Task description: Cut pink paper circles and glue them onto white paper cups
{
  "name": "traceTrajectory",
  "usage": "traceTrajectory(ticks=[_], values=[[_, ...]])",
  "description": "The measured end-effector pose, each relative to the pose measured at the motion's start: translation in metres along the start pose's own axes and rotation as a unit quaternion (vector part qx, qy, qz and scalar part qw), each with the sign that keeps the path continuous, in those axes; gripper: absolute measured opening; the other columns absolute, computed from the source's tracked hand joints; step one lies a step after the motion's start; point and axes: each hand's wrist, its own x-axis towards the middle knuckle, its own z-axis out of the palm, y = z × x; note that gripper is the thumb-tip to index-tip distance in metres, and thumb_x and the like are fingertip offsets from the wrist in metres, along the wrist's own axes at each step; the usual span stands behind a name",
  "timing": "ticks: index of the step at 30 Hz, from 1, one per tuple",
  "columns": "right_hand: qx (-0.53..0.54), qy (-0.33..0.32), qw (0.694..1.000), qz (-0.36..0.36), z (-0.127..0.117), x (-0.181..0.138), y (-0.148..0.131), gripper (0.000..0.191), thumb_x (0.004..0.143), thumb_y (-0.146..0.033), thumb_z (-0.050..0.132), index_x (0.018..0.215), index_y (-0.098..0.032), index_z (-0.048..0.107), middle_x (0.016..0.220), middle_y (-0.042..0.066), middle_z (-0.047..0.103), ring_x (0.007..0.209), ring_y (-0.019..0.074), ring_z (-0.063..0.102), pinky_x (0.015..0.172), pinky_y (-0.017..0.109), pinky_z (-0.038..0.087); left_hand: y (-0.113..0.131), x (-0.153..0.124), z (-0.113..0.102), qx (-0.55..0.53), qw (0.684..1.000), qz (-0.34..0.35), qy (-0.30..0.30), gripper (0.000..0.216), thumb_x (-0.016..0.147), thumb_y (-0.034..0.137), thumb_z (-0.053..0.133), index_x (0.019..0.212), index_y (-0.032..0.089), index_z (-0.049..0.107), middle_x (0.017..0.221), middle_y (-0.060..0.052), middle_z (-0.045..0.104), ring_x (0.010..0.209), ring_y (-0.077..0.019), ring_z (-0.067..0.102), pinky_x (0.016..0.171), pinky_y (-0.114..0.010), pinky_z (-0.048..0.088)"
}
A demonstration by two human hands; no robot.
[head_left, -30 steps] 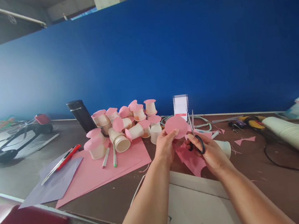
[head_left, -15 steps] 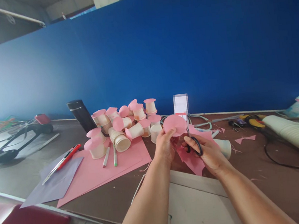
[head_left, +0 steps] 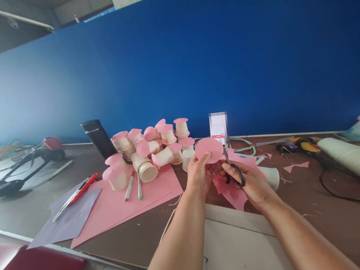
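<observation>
My left hand (head_left: 200, 172) pinches a round pink paper disc (head_left: 210, 149) between thumb and fingers, its face tilted toward me. Close on the right, my right hand (head_left: 248, 181) is closed around the black handles of a pair of scissors (head_left: 235, 174). The blades point up beside the disc's right edge; whether they touch the paper I cannot tell. Beneath both hands lie pink paper offcuts (head_left: 235, 196). A paper cup (head_left: 271, 177) rests on its side just past my right hand. Left of my hands, several paper cups (head_left: 165, 157) with pink paper rounds on their ends are heaped together.
Pink sheets (head_left: 160, 191), two markers (head_left: 139, 186), purple paper (head_left: 69, 221) and a red cutter knife (head_left: 82, 189) lie leftward. Behind them leans a black flask (head_left: 97, 138). A phone (head_left: 218, 126) stands at the back. Stacked cups (head_left: 355, 165) and a black cable (head_left: 343, 196) are rightward.
The disc has shifted very slightly left in my left hand. Both hands keep the same hold, and the rest of the scene looks nearly unchanged apart from a small camera shift.
</observation>
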Motion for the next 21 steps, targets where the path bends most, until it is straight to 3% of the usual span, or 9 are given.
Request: traceTrajectory(ticks=[11, 21], values=[[-0.037, 0.016, 0.999, -0.012, -0.0001, -0.0015, -0.0021, 0.060, 0.072, -0.062, 0.072, 0.112, -0.017, 0.072, 0.079, 0.005, 0.071, 0.076, 0.0196, 0.062, 0.068, 0.030, 0.044, 0.0007, 0.0014, -0.0015, 0.056, 0.998, 0.034, 0.000, 0.036, 0.064, 0.027, 0.081, 0.092, 0.013, 0.064, 0.082, -0.006, 0.070, 0.074, -0.0182, 0.068, 0.074, -0.031, 0.055], [-0.039, 0.023, 0.999, -0.029, -0.0021, 0.0009, -0.0005, 0.053, 0.072, -0.058, 0.075, 0.108, -0.018, 0.075, 0.075, 0.003, 0.067, 0.074, 0.0173, 0.058, 0.070, 0.030, 0.044, 0.0022, 0.0014, -0.0013, 0.071, 0.997, 0.022, 0.001, 0.034, 0.064, 0.026, 0.081, 0.091, 0.015, 0.063, 0.078, -0.006, 0.068, 0.075, -0.0211, 0.069, 0.073, -0.035, 0.057]])
